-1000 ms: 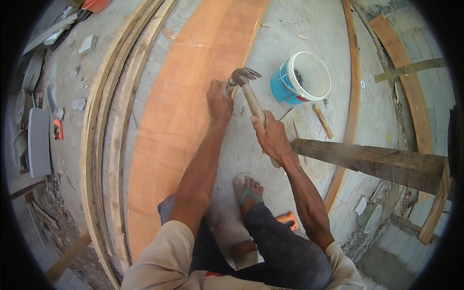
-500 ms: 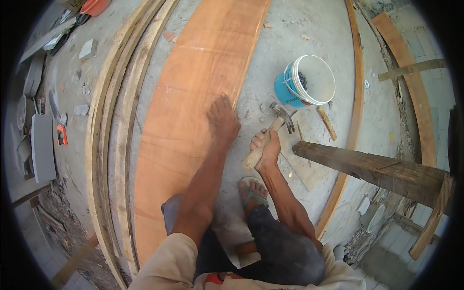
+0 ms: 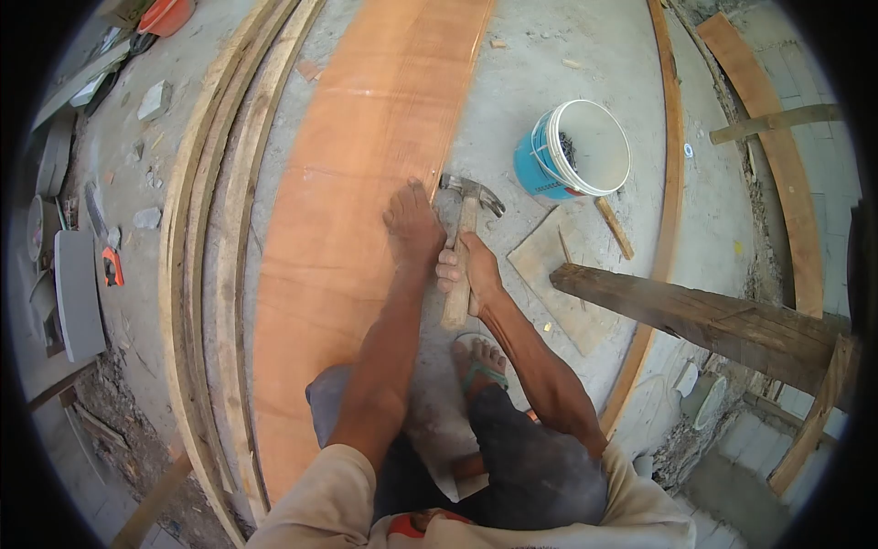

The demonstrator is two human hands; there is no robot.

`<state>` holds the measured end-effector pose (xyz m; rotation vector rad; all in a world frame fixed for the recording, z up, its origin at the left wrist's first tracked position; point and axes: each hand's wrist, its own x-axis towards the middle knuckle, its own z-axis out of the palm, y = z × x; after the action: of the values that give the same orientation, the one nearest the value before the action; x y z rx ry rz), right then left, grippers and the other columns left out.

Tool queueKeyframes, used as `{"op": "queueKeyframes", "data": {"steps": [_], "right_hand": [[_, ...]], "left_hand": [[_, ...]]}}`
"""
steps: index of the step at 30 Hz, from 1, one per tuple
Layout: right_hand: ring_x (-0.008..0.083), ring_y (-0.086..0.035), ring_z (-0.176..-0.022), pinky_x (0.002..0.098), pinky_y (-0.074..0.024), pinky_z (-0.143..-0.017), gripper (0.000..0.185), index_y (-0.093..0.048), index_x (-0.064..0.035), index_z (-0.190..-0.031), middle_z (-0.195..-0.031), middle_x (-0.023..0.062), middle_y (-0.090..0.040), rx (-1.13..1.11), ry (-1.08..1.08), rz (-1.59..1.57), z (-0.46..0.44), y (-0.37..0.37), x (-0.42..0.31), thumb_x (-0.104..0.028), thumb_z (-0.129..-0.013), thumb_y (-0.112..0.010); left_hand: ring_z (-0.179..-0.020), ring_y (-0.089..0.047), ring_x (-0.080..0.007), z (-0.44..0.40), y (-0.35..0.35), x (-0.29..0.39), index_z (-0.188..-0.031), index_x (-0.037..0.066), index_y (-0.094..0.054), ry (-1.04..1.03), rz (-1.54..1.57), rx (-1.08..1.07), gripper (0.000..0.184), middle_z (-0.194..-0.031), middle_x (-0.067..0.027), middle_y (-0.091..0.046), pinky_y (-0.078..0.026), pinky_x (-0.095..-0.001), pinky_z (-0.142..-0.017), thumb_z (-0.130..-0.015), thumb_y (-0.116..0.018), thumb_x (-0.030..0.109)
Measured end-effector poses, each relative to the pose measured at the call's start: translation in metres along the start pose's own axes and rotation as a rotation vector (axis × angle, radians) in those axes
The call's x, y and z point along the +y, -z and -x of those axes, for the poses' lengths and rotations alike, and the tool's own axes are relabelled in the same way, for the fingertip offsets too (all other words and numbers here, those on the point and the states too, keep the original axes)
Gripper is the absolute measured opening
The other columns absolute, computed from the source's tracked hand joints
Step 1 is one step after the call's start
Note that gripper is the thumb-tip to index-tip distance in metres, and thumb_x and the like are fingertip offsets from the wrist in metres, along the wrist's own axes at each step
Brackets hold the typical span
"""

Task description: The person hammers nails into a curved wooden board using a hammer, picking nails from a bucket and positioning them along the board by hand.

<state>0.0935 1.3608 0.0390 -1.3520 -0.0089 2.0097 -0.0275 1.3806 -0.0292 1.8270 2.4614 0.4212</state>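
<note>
My right hand [image 3: 476,271] is wrapped around the wooden handle of a claw hammer [image 3: 465,215]. The hammer's metal head is up beside the right edge of a long reddish-brown board [image 3: 338,220]. On that board, close to the same edge, rests my left hand [image 3: 412,227], its fingers drawn together in a pinch and pointing forward. Whatever is between those fingertips is hidden or too small to name. Only a small gap separates the hammer head from my left fingers.
A blue and white bucket [image 3: 594,151] holding small dark pieces stands ahead to the right. Long timber strips [image 3: 240,210] lie left of the board. A thick wooden beam [image 3: 695,320] juts in from the right, over a flat thin panel [image 3: 549,265]. An orange-handled saw [image 3: 112,265] lies far left.
My right hand has swung the hammer up and left, bringing its head from over the floor to the board's edge beside my left hand. The left hand stays on the board.
</note>
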Motion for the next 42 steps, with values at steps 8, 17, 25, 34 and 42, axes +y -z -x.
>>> {"op": "queueKeyframes", "data": {"steps": [8, 17, 25, 34, 42], "right_hand": [[0.0157, -0.044, -0.052, 0.0372, -0.0413, -0.047, 0.034, -0.050, -0.0116, -0.109, -0.073, -0.0001, -0.048, 0.184, 0.185, -0.219, 0.007, -0.026, 0.009, -0.045, -0.114, -0.048], [0.0149, -0.043, -0.052, 0.0372, -0.0420, -0.050, 0.032, -0.049, -0.0113, -0.108, -0.074, 0.0008, -0.048, 0.086, 0.125, -0.068, 0.013, -0.008, 0.000, -0.043, -0.114, -0.047], [0.0138, -0.043, -0.051, 0.0378, -0.0426, -0.051, 0.035, -0.051, -0.0121, -0.107, -0.073, -0.0005, -0.049, -0.093, -0.069, 0.208, 0.015, 0.020, -0.031, -0.046, -0.114, -0.047], [0.0180, -0.048, -0.052, 0.0435, -0.0480, -0.050, 0.033, -0.048, -0.0093, -0.103, -0.074, 0.0039, -0.051, -0.129, -0.166, 0.131, 0.007, -0.006, -0.023, -0.041, -0.113, -0.052], [0.0156, -0.063, -0.053, 0.0350, -0.0509, -0.046, 0.029, -0.055, -0.0015, -0.108, -0.073, 0.0064, -0.063, -0.023, 0.540, 1.218, 0.050, 0.011, -0.033, -0.028, -0.111, -0.064]], "left_hand": [[-0.115, -0.057, -0.0299, 0.002, 0.000, -0.004, -0.154, -0.007, -0.051, -0.023, 0.032, 0.061, 0.067, -0.124, -0.0135, -0.059, -0.046, -0.0452, -0.092, -0.093, -0.064, 0.016], [-0.117, -0.057, -0.0302, 0.001, 0.001, -0.003, -0.154, -0.007, -0.050, -0.029, -0.007, 0.016, 0.068, -0.127, -0.0141, -0.059, -0.045, -0.0449, -0.092, -0.094, -0.067, 0.017], [-0.118, -0.058, -0.0310, 0.000, -0.001, -0.007, -0.155, -0.006, -0.050, -0.009, 0.087, 0.035, 0.071, -0.126, -0.0136, -0.059, -0.046, -0.0482, -0.094, -0.096, -0.074, 0.024], [-0.118, -0.058, -0.0304, -0.004, -0.001, -0.004, -0.152, -0.007, -0.053, -0.001, 0.098, 0.015, 0.068, -0.125, -0.0136, -0.059, -0.046, -0.0468, -0.094, -0.093, -0.075, 0.019], [-0.118, -0.058, -0.0315, -0.003, 0.004, -0.007, -0.151, -0.008, -0.053, 0.003, 0.121, 0.004, 0.067, -0.126, -0.0140, -0.059, -0.047, -0.0473, -0.095, -0.093, -0.073, 0.018]]}}
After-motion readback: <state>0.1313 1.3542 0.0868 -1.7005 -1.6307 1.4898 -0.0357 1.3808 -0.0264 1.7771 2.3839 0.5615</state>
